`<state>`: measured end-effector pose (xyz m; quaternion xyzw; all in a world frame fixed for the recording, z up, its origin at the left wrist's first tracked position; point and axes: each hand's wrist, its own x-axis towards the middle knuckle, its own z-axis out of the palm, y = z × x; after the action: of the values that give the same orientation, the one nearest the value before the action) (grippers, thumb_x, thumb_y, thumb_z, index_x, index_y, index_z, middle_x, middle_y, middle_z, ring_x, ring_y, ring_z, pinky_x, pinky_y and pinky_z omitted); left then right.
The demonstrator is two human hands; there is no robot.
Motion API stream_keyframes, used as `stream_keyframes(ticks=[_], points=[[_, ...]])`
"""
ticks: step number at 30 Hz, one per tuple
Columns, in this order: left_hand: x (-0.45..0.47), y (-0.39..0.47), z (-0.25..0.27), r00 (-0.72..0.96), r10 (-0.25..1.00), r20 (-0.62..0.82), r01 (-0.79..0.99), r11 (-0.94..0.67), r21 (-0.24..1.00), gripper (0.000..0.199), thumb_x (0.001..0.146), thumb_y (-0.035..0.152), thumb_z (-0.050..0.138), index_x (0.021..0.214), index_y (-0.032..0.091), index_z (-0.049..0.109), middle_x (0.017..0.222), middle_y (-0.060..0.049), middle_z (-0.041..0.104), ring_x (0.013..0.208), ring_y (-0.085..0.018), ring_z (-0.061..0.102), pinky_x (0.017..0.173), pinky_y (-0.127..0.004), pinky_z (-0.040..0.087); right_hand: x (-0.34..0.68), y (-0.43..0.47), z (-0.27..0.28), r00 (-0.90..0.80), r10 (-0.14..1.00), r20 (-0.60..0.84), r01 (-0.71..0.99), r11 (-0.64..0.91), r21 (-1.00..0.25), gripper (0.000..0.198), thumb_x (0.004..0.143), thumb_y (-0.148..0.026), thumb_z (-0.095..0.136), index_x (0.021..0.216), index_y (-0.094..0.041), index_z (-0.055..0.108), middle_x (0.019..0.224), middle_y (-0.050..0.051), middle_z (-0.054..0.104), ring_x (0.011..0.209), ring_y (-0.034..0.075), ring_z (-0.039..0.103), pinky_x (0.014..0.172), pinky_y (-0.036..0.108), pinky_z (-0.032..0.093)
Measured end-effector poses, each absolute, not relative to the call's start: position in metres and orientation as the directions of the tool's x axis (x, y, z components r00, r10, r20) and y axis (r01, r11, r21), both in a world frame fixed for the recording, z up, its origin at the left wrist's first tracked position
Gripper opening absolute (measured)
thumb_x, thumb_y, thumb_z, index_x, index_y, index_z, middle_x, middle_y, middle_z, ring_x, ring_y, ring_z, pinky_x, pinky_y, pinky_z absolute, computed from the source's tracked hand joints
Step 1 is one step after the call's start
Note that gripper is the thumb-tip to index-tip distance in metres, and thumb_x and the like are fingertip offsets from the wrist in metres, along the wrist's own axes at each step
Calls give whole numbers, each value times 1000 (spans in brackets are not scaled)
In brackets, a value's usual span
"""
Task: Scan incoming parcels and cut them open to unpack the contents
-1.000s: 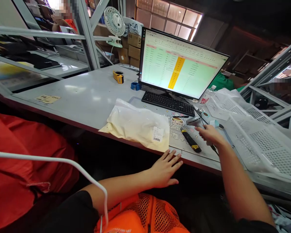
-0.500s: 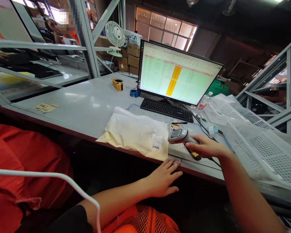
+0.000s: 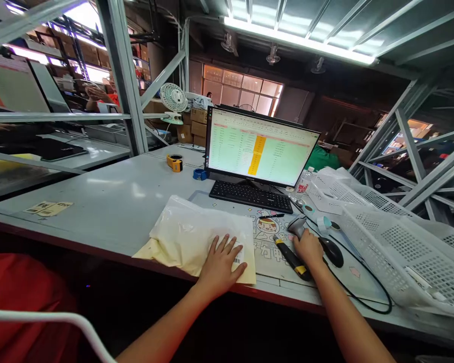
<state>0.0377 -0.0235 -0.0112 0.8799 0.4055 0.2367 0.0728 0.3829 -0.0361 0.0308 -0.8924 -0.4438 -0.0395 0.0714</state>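
My left hand (image 3: 220, 263) lies flat with fingers spread on a white and pale-yellow plastic mailer (image 3: 187, 229) at the desk's front edge. It covers most of the barcode label (image 3: 239, 256). My right hand (image 3: 309, 248) is wrapped round the handle of a grey barcode scanner (image 3: 296, 225), low over the desk mat, its head pointing away from me. Just left of that hand rests a black and yellow utility knife (image 3: 290, 257). A black mouse (image 3: 332, 252) sits close on its right side.
Behind the mailer stand a black keyboard (image 3: 251, 195) and a lit monitor (image 3: 265, 146). White perforated baskets (image 3: 386, 252) line the right side, beside a looping black cable (image 3: 378, 308). Tape rolls, one yellow (image 3: 174, 162) and one blue (image 3: 200, 174), sit at the back. Paper tags (image 3: 49, 208) lie left.
My left hand has moved from the desk edge onto the mailer, over its label. The scanner has gone from above the mailer's right side back and right, low by the mouse. The view has tilted up.
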Motion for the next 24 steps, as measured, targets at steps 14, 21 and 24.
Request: stream_keyframes(ticks=[14, 21, 24], points=[[41, -24, -10, 576, 740, 346, 701, -666, 257, 50, 104, 54, 52, 142, 26, 65, 159, -6, 53, 155, -34, 38, 131, -61, 22, 315, 103, 39, 297, 931, 213, 936, -239, -258, 60, 100, -36, 53, 154, -10, 47, 158, 21, 48, 146, 34, 42, 119, 46, 35], [41, -25, -13, 582, 738, 342, 699, -669, 253, 51, 104, 54, 49, 144, 26, 63, 160, -4, 51, 156, -34, 35, 131, -61, 21, 327, 108, 15, 373, 888, 268, 913, -300, -275, 66, 107, -41, 44, 164, -13, 30, 174, 17, 22, 160, 35, 13, 126, 58, 19], [40, -25, -14, 589, 732, 343, 694, -675, 249, 51, 104, 54, 49, 145, 26, 63, 160, -4, 52, 155, -34, 36, 130, -61, 21, 332, 108, 13, 367, 908, 201, 915, -313, -254, 58, 108, -44, 40, 157, -14, 45, 174, 16, 20, 160, 37, 11, 125, 59, 18]])
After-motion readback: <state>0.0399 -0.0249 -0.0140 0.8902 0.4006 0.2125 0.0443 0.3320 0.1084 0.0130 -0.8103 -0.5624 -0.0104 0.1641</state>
